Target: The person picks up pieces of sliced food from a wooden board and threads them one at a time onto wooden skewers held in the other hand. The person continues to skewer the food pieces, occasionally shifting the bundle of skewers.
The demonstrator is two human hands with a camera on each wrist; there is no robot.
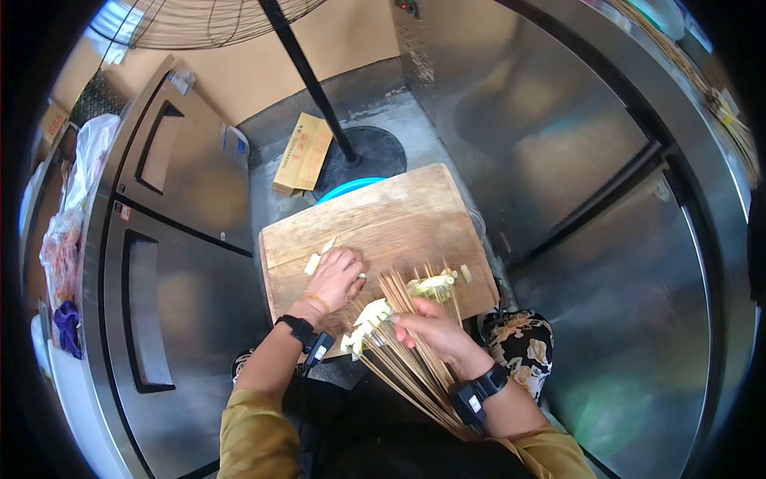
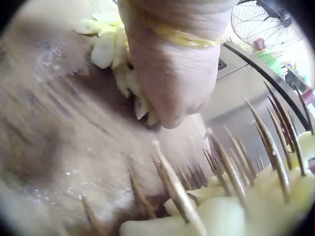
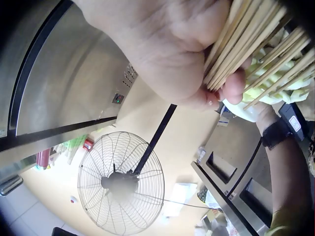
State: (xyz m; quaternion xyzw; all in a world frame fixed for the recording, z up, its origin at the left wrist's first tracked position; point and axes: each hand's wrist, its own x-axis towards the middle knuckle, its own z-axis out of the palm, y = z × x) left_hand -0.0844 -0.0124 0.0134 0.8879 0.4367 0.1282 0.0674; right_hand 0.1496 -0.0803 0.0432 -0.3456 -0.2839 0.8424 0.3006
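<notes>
My left hand (image 1: 333, 278) reaches down onto the wooden cutting board (image 1: 383, 207), its fingers bent among pale yellow-green vegetable slices (image 1: 313, 263). More slices (image 2: 106, 46) lie beside this hand in the left wrist view; its fingertips are hidden there. My right hand (image 1: 435, 331) grips a bundle of thin wooden skewers (image 1: 403, 295), thumb across them. Threaded slices (image 1: 369, 321) form a row near the tips of skewers left of that hand. Another threaded group (image 1: 431, 286) shows beyond its fingers. Pointed skewer tips (image 2: 226, 162) stick out past the slices in the left wrist view.
A loose slice (image 1: 466, 274) lies near the board's right edge. Behind the board are a blue basin rim (image 1: 351, 188), a cardboard box (image 1: 305, 152) and the fan's black base (image 1: 371, 152). Steel cabinets (image 1: 187, 295) flank the left; a steel unit (image 1: 550, 120) stands right.
</notes>
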